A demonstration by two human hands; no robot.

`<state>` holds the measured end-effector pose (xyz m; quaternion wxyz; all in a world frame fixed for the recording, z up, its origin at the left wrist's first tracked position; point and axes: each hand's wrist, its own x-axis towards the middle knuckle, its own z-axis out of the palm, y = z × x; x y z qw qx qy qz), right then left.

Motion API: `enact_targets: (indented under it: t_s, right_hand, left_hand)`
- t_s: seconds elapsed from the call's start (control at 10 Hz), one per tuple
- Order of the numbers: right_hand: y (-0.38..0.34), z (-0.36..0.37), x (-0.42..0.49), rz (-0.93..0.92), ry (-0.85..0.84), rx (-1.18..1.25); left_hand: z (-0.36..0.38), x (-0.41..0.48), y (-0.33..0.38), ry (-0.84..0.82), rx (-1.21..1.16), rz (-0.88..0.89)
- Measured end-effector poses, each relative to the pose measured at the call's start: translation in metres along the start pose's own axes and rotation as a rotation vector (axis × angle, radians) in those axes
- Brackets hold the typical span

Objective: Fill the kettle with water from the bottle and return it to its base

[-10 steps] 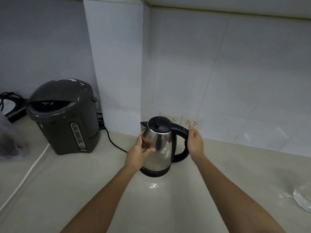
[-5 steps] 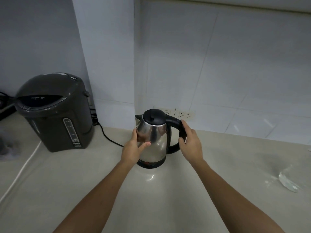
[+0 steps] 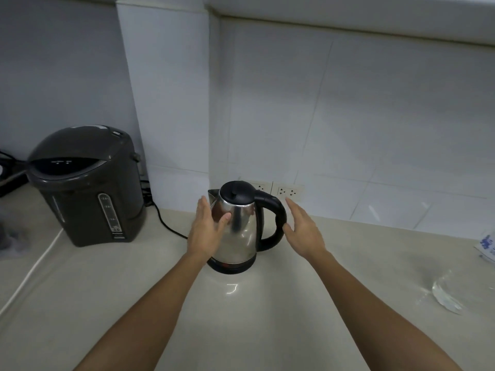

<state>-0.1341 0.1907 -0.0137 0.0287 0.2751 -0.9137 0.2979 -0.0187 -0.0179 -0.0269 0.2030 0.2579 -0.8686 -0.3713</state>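
Observation:
A steel kettle (image 3: 238,231) with a black lid and black handle stands upright on its black base (image 3: 230,267) near the back of the pale counter. My left hand (image 3: 206,228) is flat against the kettle's left side, fingers spread, thumb on the steel. My right hand (image 3: 302,231) hovers just right of the handle with the fingers apart and only the thumb near it. At the far right edge lies a clear plastic bottle (image 3: 486,243), only partly in view.
A dark electric water dispenser (image 3: 85,188) stands at the left, with a black cord (image 3: 166,223) running behind it and a white cord (image 3: 32,269) along the counter. Wall sockets (image 3: 278,190) sit behind the kettle. Crumpled clear plastic (image 3: 447,295) lies at the right.
My right hand has let go of the kettle's handle and opened beside it. My left hand has flattened and spread on the kettle's side. The kettle stays in place.

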Motion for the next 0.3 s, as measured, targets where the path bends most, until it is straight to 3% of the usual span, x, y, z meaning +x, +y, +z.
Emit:
enact_targets:
  t_s: [0.2, 0.3]
  right_hand:
    - [0.03, -0.066, 0.003, 0.128, -0.044, -0.319]
    - [0.043, -0.103, 0.005, 0.143, -0.034, -0.396]
  left_hand:
    - [0.007, 0.008, 0.081, 0.168, 0.171, 0.292]
    - [0.024, 0.003, 0.13, 0.049, 0.227, 0.434]
